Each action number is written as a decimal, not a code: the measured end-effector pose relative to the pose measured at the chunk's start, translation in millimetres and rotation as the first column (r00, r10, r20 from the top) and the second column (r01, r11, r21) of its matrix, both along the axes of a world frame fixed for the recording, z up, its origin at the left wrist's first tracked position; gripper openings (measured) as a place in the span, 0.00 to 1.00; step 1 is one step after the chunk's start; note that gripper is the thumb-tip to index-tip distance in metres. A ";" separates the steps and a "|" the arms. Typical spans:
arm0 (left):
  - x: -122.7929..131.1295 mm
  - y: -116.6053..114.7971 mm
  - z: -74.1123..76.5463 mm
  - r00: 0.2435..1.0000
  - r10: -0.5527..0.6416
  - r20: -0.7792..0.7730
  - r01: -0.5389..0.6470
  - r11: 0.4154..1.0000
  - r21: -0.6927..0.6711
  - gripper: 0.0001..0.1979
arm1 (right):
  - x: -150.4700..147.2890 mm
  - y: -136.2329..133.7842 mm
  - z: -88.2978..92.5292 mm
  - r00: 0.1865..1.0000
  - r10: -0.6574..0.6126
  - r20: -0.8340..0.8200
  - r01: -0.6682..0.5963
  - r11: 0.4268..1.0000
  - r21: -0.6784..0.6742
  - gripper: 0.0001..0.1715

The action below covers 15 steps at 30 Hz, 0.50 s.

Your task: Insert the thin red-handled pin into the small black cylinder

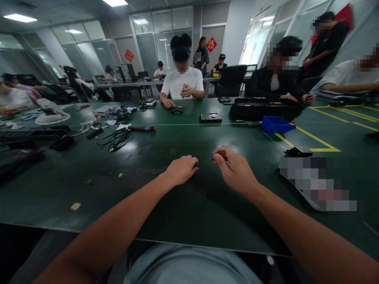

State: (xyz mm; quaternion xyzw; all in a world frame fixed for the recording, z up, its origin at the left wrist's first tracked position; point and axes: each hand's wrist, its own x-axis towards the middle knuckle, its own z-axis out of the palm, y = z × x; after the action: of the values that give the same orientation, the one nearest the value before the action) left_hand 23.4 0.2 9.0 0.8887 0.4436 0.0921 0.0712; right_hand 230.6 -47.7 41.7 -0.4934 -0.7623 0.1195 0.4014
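Observation:
My right hand point(233, 167) pinches a small screwdriver point(208, 160) between thumb and fingers. Its thin shaft points left, and a bit of red shows at the fingertips. Just left of the tip, my left hand point(182, 169) rests low on the green tabletop point(177, 209) with fingers curled together. Something small and dark is at those fingertips, mostly hidden, and I cannot make out what it is. The screwdriver's tip is close to that hand; whether it touches anything is not clear.
Ahead lies a hard drive point(211, 117). A blue bin point(276, 124) and a black casing point(263, 108) are to its right. Left are coiled black cables point(117, 139) and a white fan point(51, 117). A pale packet point(314, 185) lies at right. A person point(182, 81) works opposite.

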 end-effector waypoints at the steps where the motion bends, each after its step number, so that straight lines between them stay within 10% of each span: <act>1: -1.9 2.0 0.0 0.998 0.016 0.064 -0.013 0.999 -0.038 0.11 | 0.5 0.2 -0.5 1.000 0.001 0.001 -0.001 1.000 -0.002 0.11; 6: -17.4 20.0 5.2 0.847 0.240 0.474 -0.151 0.964 -0.219 0.09 | 2.8 0.6 -2.7 1.000 0.007 -0.008 -0.007 1.000 -0.013 0.12; 15: -96.3 45.6 45.1 0.117 0.551 0.826 -0.162 0.831 -0.531 0.06 | 3.5 -0.2 0.1 1.000 0.019 0.018 -0.019 1.000 -0.020 0.12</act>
State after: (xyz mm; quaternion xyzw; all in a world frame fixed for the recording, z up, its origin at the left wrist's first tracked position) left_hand -72.9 45.8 54.1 0.4729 0.5115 0.5641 0.4434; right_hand 234.1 -48.0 41.7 -0.4911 -0.7693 0.1263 0.3886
